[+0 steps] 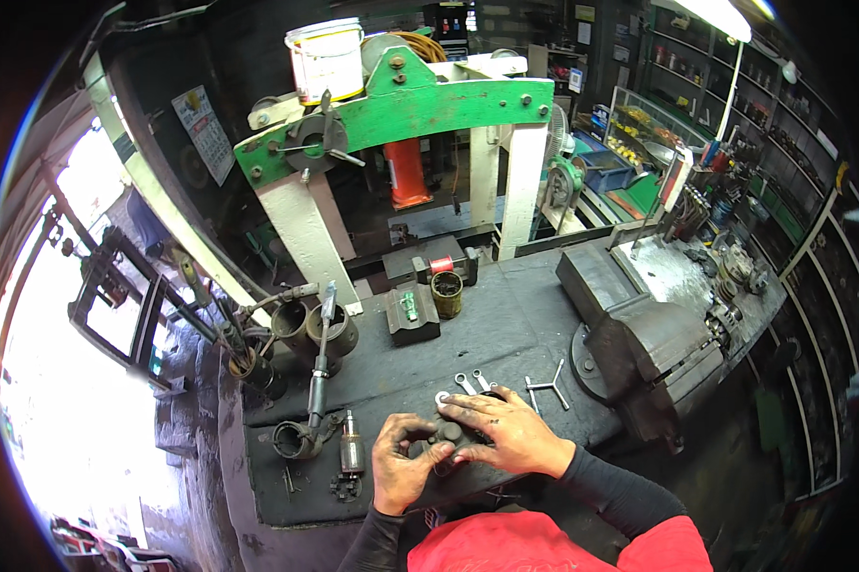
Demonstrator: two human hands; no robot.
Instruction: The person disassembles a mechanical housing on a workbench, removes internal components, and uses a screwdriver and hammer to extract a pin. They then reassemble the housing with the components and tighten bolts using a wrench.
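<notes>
Both the left hand (401, 464), fingers curled, and the right hand (508, 434), fingers stretched, grip a dark, rounded metal part (450, 433) between them. Silver ring-ended metal spanners (468, 386) lie just beyond the right hand; a dark-and-silver cylindrical metal piece (352, 456) sits left of the left hand.

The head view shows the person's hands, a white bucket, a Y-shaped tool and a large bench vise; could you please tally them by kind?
Hands, left hand and right hand: 2
White bucket: 1
Y-shaped tool: 1
Large bench vise: 1
Total: 5
</notes>
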